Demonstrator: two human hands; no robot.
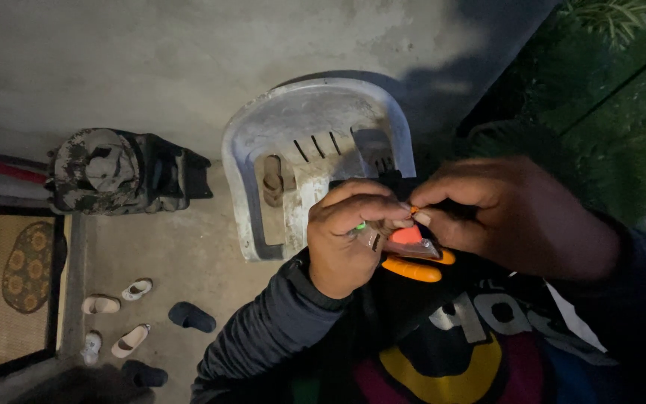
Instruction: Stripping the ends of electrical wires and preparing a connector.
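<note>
My left hand (349, 236) is closed around a small clear plastic packet (407, 243) with bright orange pieces inside and a small green bit near my fingers. My right hand (510, 213) pinches a tiny orange piece (415, 210) at the packet's top between thumb and forefinger. An orange curved piece (413, 270) shows just below the packet; what it belongs to is unclear. Both hands are held close together in front of my chest, above a dirty white plastic chair (278, 135).
A grimy dark machine (117, 172) sits by the wall at left. Several sandals and slippers (132, 314) lie on the concrete floor beside a patterned mat (9, 292). Green plants (614, 112) fill the right side.
</note>
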